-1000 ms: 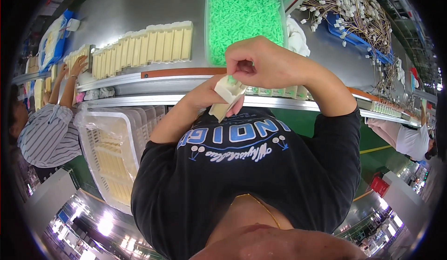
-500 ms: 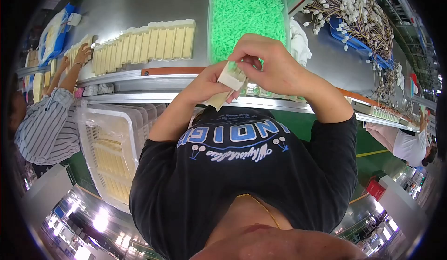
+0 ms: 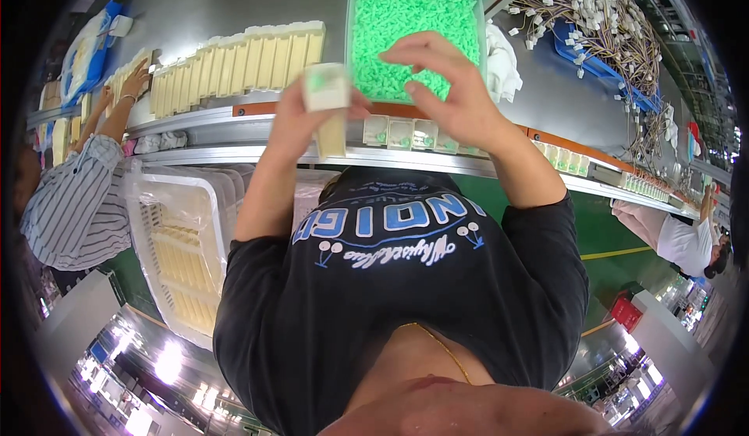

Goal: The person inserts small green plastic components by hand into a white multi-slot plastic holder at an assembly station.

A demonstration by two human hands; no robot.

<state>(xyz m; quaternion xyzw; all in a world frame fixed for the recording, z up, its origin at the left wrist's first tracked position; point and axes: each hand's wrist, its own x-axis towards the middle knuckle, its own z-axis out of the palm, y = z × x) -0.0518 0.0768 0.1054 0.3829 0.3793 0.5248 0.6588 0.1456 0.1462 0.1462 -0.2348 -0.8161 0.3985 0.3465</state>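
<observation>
My left hand (image 3: pixel 289 124) grips a long cream plastic housing (image 3: pixel 331 136) with a boxy white end. A spot of green shows inside that end; motion blurs the hand and the part. My right hand (image 3: pixel 460 104) hovers over the near right of a clear bin (image 3: pixel 350 46), thumb and fingers spread, nothing visible between them. Small bright green plastic pieces (image 3: pixel 406 15) fill the bin. To the left, a row of similar cream housings (image 3: pixel 250 58) lies side by side on the metal table.
Along the table's front edge runs a line of small boxy parts (image 3: pixel 401 133) with green inside. At right lie a white cloth (image 3: pixel 503 65) and a heap of wires with white connectors (image 3: pixel 601 15). A white basket (image 3: pixel 175 186) stands lower left. A co-worker's arm (image 3: pixel 117 128) reaches in at far left.
The hands have come apart. My left hand has moved left with the housing; my right hand has let go of it, lifted slightly away and spread its fingers.
</observation>
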